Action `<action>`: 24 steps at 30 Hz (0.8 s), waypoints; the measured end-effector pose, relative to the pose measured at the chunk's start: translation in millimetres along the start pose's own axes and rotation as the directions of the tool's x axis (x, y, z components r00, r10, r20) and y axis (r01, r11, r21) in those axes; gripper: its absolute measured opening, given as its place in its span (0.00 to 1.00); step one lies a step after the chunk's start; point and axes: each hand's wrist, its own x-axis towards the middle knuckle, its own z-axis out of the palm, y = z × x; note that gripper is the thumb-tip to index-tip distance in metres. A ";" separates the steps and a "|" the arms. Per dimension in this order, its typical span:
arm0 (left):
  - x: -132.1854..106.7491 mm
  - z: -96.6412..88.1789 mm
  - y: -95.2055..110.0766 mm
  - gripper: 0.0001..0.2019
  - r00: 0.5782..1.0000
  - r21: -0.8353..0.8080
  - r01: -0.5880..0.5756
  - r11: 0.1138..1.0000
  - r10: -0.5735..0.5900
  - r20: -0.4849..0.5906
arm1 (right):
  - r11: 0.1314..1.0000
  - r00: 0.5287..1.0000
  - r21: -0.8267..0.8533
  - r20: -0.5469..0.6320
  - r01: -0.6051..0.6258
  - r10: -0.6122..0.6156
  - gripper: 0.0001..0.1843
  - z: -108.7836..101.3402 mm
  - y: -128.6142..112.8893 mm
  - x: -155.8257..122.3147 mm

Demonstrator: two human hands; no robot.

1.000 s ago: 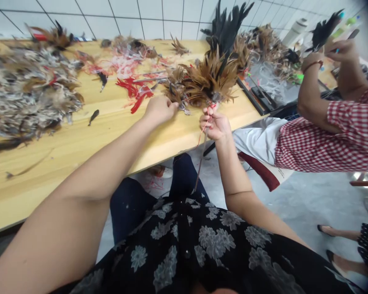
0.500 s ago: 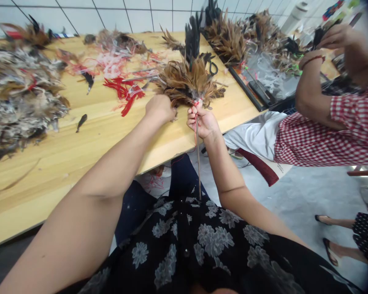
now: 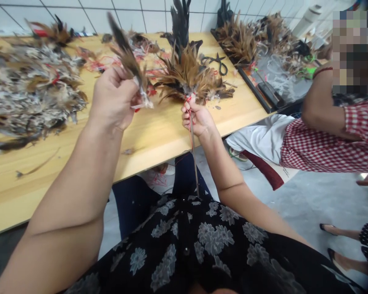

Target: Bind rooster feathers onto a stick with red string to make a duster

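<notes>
My right hand (image 3: 196,117) is closed around a thin stick (image 3: 196,163) just below a feather duster head (image 3: 187,69) of brown feathers with tall black ones on top. Red string (image 3: 189,110) is wound at the neck and trails down along the stick, whose lower end reaches my shirt. My left hand (image 3: 115,96) pinches a small bunch of feathers (image 3: 130,59), dark at the tip and whitish at the base, raised above the table to the left of the duster. A bit of red shows under its fingers.
A large heap of grey and brown feathers (image 3: 33,92) covers the table's left. Black scissors (image 3: 217,62) lie behind the duster. More brown feathers (image 3: 237,38) and a plastic bag (image 3: 272,73) lie to the right, beside a person in a checked shirt (image 3: 319,141).
My left hand has lifted off the table beside the duster and moved left, now showing a feather bunch in its fingers. My right hand keeps its grip on the stick.
</notes>
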 end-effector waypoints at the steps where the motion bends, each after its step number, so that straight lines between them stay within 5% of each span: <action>1: -4.2 1.9 2.5 0.22 1.000 -0.042 -0.009 0.999 0.010 0.020 | 1.000 1.000 -0.019 0.012 -0.007 0.007 0.21 6.1 3.5 2.6; 4: -16.8 8.0 12.0 0.27 0.997 -0.085 -0.018 0.996 0.024 0.067 | 0.994 0.999 -0.110 0.041 -0.011 0.015 0.22 25.3 15.6 10.5; 11: -30.6 -4.6 14.7 0.19 0.999 0.275 0.044 0.960 -0.040 -0.021 | 0.958 0.986 -0.288 0.160 -0.007 0.056 0.12 61.7 39.5 17.2; 18: -45.9 -21.8 11.5 0.14 0.986 0.527 -0.001 0.850 0.087 -0.139 | 0.946 0.982 -0.323 0.181 0.003 0.058 0.15 68.2 49.5 21.7; 24: -49.2 -21.6 13.6 0.09 0.990 0.607 0.086 0.790 -0.002 -0.138 | 0.944 0.984 -0.329 0.176 0.022 0.039 0.12 66.8 56.9 25.9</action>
